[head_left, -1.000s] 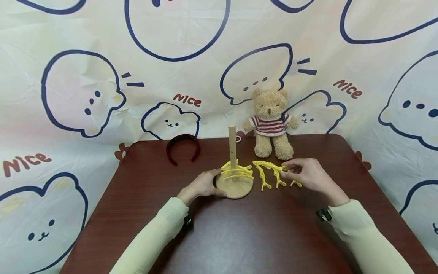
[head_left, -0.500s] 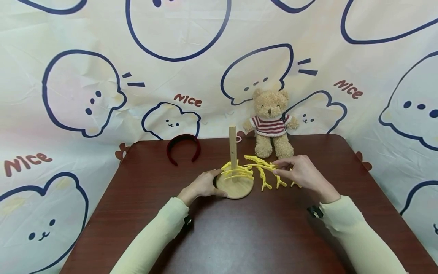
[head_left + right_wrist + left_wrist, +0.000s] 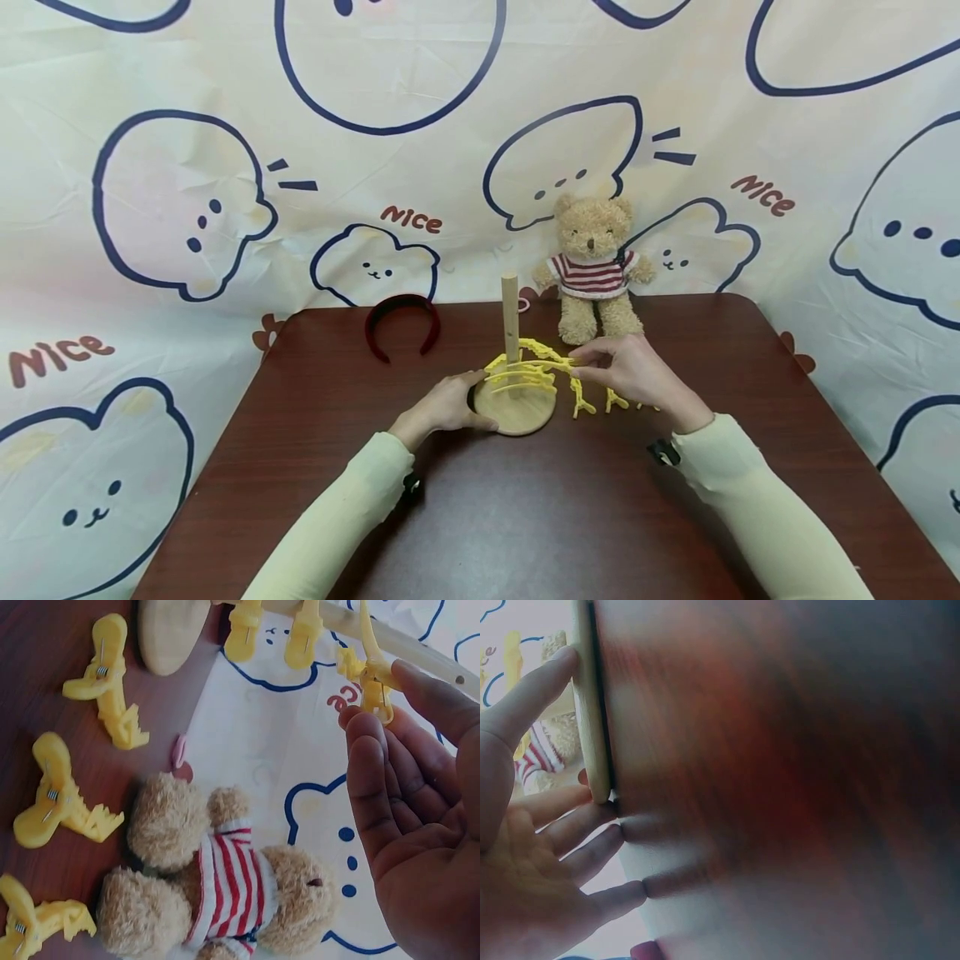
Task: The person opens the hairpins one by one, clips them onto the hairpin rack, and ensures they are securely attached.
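My left hand (image 3: 447, 402) holds the left edge of a wooden stand's round base (image 3: 516, 417), thumb on the near side. An upright wooden post (image 3: 510, 312) rises from it. In the right wrist view, two yellow spring clips (image 3: 303, 634) sit on the lower post. My right hand (image 3: 637, 371) pinches another yellow spring clip (image 3: 373, 686) at its handle end, right of the post. Its long arms (image 3: 551, 363) are spread apart and reach toward the post; whether they touch it I cannot tell. More yellow clips (image 3: 112, 682) lie on the table, partly behind my right hand.
A teddy bear (image 3: 592, 271) in a striped shirt sits at the table's back edge, behind the loose clips. A dark red headband (image 3: 401, 317) lies at the back left. Beyond the brown table (image 3: 487, 517) hangs a cartoon-printed cloth (image 3: 442, 167).
My right hand has lifted a clip off the table and carried it left to the post. That clip's arms have spread apart. My left hand stays on the base.
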`<state>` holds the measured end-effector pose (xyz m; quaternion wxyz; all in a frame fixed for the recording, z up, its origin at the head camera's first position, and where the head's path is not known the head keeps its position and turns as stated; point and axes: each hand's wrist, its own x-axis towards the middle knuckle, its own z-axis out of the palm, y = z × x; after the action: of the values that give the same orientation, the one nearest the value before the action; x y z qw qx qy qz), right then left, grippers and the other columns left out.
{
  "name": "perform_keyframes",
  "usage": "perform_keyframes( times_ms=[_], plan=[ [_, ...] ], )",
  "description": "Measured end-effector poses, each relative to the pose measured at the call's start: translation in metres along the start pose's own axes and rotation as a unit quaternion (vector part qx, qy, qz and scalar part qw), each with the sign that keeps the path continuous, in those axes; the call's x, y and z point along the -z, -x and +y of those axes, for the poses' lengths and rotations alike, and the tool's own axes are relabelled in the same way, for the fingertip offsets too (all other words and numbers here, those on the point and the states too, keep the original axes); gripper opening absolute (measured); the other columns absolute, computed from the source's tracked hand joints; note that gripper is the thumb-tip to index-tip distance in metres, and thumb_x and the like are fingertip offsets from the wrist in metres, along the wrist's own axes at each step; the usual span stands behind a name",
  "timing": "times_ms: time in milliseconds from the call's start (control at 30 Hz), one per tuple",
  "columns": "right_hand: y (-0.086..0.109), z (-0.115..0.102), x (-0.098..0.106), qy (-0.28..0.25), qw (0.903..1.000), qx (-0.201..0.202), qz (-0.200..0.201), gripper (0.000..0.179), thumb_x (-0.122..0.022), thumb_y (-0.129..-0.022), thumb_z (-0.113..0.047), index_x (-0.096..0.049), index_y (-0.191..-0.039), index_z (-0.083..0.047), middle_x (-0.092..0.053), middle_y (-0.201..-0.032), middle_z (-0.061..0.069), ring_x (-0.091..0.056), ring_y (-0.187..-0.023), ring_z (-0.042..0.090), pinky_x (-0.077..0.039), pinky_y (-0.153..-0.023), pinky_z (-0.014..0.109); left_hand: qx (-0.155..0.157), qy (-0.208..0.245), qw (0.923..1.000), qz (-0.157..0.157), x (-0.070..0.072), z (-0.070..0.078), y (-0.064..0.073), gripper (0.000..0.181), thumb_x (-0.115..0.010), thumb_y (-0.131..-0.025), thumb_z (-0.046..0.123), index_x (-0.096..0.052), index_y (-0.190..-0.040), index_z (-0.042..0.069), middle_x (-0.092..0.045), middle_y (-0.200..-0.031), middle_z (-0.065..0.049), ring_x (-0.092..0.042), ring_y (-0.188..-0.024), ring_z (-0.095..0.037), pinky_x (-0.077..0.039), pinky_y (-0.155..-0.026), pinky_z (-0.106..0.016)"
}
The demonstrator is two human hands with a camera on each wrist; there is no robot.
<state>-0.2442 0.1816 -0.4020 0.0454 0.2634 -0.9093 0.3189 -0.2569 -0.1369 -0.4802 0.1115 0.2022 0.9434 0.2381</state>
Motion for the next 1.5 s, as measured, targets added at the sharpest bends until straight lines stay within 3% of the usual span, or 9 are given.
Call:
perform_keyframes(
  times_ms=[833, 1500],
  plan=[
    [-0.024, -0.017, -0.013, -0.006, 0.9993, -0.031, -0.020, 0.021, -0.079, -0.086, -0.031, -0.079, -0.104, -0.020, -0.076, -0.087, -0.009, -0.066, -0.075, 0.006, -0.052, -0.067, 0.029, -0.001, 0.001, 1.0000, 0.000, -0.001, -0.001, 0.000, 0.100, -0.088, -0.071, 0.048, -0.044, -0.150, 0.007, -0.053, -0.149, -0.014, -0.050, -0.137, -0.032, -0.042, -0.113, -0.044],
    [-0.030, -0.019, -0.018, 0.016, 0.9997, 0.010, -0.013, 0.021, -0.079, -0.086, -0.031, -0.079, -0.104, -0.020, -0.077, -0.086, -0.010, -0.064, -0.071, 0.003, -0.051, -0.062, 0.025, 0.005, -0.001, 1.0000, -0.004, 0.001, 0.001, 0.001, 0.099, -0.088, -0.072, 0.047, -0.044, -0.151, 0.007, -0.050, -0.150, -0.015, -0.049, -0.138, -0.033, -0.041, -0.114, -0.045]
  ],
)
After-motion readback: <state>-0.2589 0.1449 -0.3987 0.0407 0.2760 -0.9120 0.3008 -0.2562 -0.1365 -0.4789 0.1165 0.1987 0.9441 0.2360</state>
